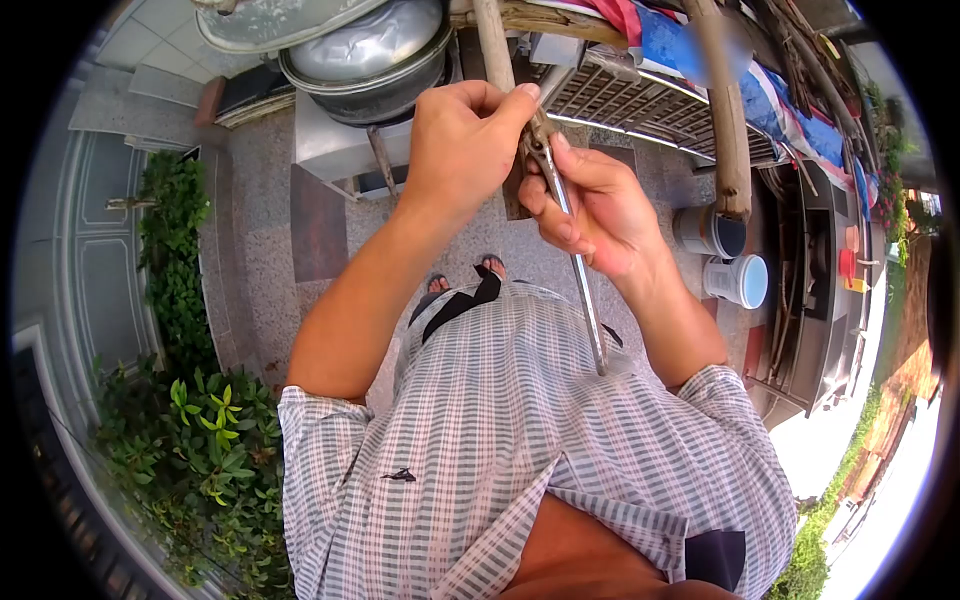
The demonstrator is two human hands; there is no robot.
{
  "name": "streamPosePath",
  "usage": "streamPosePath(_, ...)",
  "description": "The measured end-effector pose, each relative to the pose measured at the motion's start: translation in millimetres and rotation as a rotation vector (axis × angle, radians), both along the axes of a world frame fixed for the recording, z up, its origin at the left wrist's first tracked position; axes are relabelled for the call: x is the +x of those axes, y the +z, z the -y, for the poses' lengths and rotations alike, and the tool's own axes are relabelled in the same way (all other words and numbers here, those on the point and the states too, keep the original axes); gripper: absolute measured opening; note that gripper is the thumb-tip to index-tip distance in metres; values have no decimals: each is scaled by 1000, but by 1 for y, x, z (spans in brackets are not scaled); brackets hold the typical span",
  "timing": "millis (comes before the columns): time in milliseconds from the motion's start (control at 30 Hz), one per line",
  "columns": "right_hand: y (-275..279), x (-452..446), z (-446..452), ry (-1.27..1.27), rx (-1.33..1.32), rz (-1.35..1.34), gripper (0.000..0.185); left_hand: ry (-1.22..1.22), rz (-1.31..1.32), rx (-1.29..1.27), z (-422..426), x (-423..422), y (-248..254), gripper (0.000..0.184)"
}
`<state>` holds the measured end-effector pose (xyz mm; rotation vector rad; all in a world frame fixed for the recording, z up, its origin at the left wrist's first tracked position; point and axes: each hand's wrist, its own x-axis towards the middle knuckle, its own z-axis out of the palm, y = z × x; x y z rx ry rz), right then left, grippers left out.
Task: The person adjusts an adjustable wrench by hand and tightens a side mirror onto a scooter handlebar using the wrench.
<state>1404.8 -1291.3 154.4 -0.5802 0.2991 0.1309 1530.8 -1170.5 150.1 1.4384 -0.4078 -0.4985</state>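
Note:
In the head view my left hand (462, 145) is closed, with its thumb and curled fingers on either side of a wooden pole (494, 42). Its hidden fingertips make the exact grip hard to see. My right hand (602, 208) is wrapped around a long silver metal rod tool (584, 290), which tapers toward my shirt. The tool's head (539, 132), with a ring-like part, sits against the pole just beside my left thumb. Both hands are close together in front of my chest.
Beyond my left hand, a large metal pot (365, 75) stands on a white-sided stand (340, 150). A metal rack (640, 100) lies ahead. Another wooden pole (733, 140) hangs at right, above two buckets (737, 281). Green shrubs (190, 460) grow at left.

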Motion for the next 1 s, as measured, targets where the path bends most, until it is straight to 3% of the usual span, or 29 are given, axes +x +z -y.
streamPosePath(200,-4,-3,1,10,180,117,42,-38,36,-13,1,-1,7,34)
streamPosePath(500,-4,-7,-6,-18,157,239,46,-74,31,-35,2,-6,14,34)
streamPosePath(700,5,-5,-15,-53,75,-31,48,-102,-35,-1,1,-7,8,36)
streamPosePath(1000,-2,-7,-13,-1,160,15,45,-44,38,-43,-2,-10,7,36)
